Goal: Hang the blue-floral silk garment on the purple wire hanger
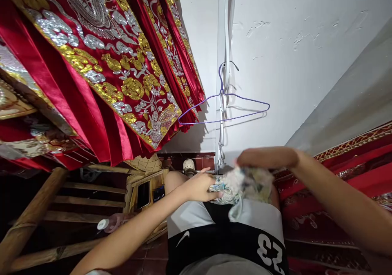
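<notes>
My left hand (200, 187) is clamped on a crumpled patterned cloth (229, 185), thumb at its near side. My right hand (266, 157) lies over the cloth's upper right edge, too blurred for me to tell whether its fingers grip. The cloth sits above my lap, by the knee-side edge of my shorts (196, 220). I judge the handling unfinished: the cloth is gathered into a bunch, but neither smoothed out nor set down. Ahead of it, the purple hanger (222, 90) hangs from a white strap (227, 30).
</notes>
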Motion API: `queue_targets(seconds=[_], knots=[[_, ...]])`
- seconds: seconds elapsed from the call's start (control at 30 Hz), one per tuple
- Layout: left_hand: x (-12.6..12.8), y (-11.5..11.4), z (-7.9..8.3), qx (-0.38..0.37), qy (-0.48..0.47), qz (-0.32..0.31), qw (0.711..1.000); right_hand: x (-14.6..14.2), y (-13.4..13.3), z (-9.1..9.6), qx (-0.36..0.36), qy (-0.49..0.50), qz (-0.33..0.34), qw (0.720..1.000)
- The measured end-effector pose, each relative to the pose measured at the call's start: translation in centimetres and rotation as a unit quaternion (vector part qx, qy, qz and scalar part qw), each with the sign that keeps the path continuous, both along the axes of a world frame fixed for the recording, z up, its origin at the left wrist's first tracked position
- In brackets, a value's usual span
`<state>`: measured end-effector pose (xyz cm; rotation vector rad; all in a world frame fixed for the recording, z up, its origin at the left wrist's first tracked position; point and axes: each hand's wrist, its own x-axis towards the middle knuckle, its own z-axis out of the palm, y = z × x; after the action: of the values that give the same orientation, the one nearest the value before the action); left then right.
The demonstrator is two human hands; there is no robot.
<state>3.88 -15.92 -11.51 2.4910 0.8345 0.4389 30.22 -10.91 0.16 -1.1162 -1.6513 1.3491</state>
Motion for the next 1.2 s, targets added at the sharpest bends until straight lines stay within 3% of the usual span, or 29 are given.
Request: queue_targets(seconds=[0.07,0.13,0.2,0.27,0.3,0.4,0.5,0.63,0.73,0.87,0.97,1.07,1.2], knots=[[-1.8,-0.2,0.2,-0.003,0.031,0.051,0.998,1.0,1.3,1.2,-0.050,-0.065,0.074,0.994],[-3.7,0.1,1.0,-0.017,0.052,0.121,0.991,1.7,3.3,1.3,-0.034,-0.128,0.094,0.987],[-5.4,0.8,2.3,-0.023,0.084,0.208,0.974,1.9,5.4,0.2,0.090,-0.162,0.000,0.983],[-7.0,1.8,3.8,-0.009,0.134,0.285,0.949,1.7,7.3,-1.8,0.229,-0.172,-0.130,0.949],[-7.6,2.3,4.5,0.003,0.161,0.314,0.936,1.5,8.1,-2.9,0.273,-0.188,-0.158,0.930],[-8.7,3.3,6.0,0.021,0.213,0.359,0.908,0.9,10.0,-5.5,0.346,-0.269,-0.133,0.889],[-9.0,3.6,6.8,0.046,0.198,0.366,0.908,0.4,11.5,-6.9,0.372,-0.310,-0.124,0.866],[-8.6,3.7,7.6,0.063,0.165,0.360,0.916,0.7,12.3,-7.5,0.357,-0.299,-0.122,0.877],[-8.4,4.1,8.2,0.065,0.149,0.360,0.919,2.0,11.4,-7.5,0.361,-0.272,-0.119,0.884],[-7.6,4.8,8.6,0.113,0.113,0.375,0.913,3.8,9.1,-6.8,0.324,-0.185,-0.084,0.924],[-6.0,5.7,9.2,0.160,0.064,0.363,0.916,4.2,7.6,-6.1,0.289,-0.130,-0.079,0.945],[-3.5,7.0,10.2,0.246,-0.019,0.310,0.918,3.3,6.4,-5.6,0.248,-0.099,-0.061,0.962],[-0.6,9.3,11.3,0.297,-0.151,0.288,0.898,2.0,5.2,-5.1,0.211,-0.087,-0.046,0.973]])
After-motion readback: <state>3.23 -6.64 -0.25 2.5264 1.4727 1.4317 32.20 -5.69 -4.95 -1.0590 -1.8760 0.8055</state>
